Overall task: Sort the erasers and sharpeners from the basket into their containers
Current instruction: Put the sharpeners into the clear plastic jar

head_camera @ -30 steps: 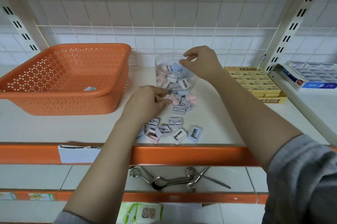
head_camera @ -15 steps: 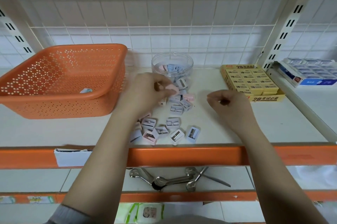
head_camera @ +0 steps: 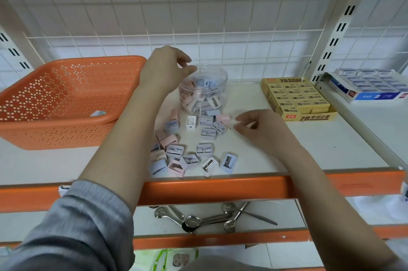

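L hand [head_camera: 164,67] has moved up from the sharpener pile [head_camera: 189,144] at shelf front edge to the clear jar [head_camera: 204,85] rim, fingers loosely apart, nothing visible held—drop likely done; R hand [head_camera: 260,129] reaches pile, fingers curled, empty.

I've just one view: head cam, wide-angle, looking fwd and down at the shelf's orange front rail [head_camera: 220,189] from close above; clear jar [head_camera: 204,85] sits beyond it, mid-frame.

We see pastel plastic sharpeners [head_camera: 187,156] strewn before a half-full clear round jar [head_camera: 203,87], perforated orange basket [head_camera: 66,98] left, yellow eraser box [head_camera: 298,98] right.
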